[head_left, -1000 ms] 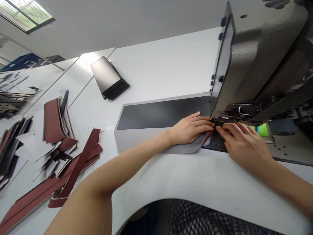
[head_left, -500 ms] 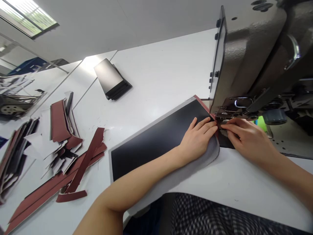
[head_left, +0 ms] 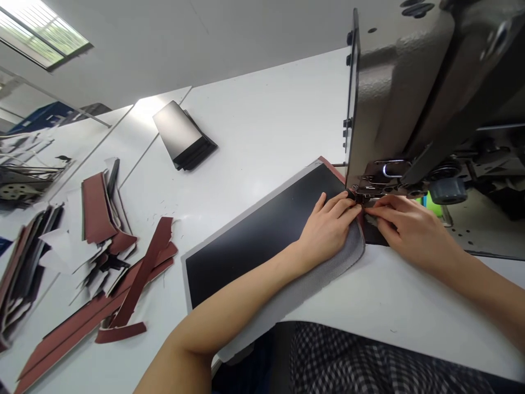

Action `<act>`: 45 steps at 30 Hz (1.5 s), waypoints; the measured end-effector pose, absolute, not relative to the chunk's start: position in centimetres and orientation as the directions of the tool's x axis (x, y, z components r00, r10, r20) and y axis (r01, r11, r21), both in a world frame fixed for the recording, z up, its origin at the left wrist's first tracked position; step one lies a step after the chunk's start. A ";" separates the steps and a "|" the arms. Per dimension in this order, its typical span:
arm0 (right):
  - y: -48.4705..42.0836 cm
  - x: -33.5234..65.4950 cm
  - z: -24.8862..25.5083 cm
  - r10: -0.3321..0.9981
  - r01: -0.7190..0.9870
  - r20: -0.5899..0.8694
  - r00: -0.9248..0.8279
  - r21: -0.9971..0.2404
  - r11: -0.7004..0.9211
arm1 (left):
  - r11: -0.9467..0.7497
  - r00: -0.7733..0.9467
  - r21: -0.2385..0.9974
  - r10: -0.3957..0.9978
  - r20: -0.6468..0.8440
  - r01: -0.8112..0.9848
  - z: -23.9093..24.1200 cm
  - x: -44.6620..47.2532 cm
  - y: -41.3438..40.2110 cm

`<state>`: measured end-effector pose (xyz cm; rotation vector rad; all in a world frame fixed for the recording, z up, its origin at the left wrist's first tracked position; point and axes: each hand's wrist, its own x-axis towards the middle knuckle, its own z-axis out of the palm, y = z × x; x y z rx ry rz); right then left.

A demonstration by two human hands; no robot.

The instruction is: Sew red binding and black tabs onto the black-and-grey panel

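A long black panel with a grey border and a dark red edge strip lies slantwise on the white table, its far end under the presser foot of a grey sewing machine. My left hand lies flat on the panel's end, fingers stretched toward the foot. My right hand rests on the other side of the foot, its fingertips pressed on the panel's edge just below the needle.
A stack of black sheets lies at the back of the table. Dark red strips and mixed offcuts are heaped at the left. A green object sits behind the machine. The table edge curves in front of my checked trousers.
The panel has swung from lying across the table to slanting toward me, pivoting at the presser foot. Both hands stayed at the foot and moved with it.
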<state>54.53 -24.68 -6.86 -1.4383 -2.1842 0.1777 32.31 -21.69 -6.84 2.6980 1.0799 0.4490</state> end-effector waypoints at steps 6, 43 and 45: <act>-25.1 55.2 -5.9 0.921 0.770 0.260 -0.290 -0.508 0.386 | -0.803 0.743 0.249 0.596 0.305 0.542 -7.3 31.8 -21.6; -26.4 56.4 -6.5 0.803 0.558 0.295 -0.519 -0.594 0.579 | -0.879 0.862 0.273 0.453 0.227 0.390 -7.0 29.3 -22.2; -26.4 56.2 -6.5 0.790 0.573 0.304 -0.533 -0.558 0.601 | -0.880 0.864 0.287 0.447 0.230 0.379 -7.1 29.3 -22.2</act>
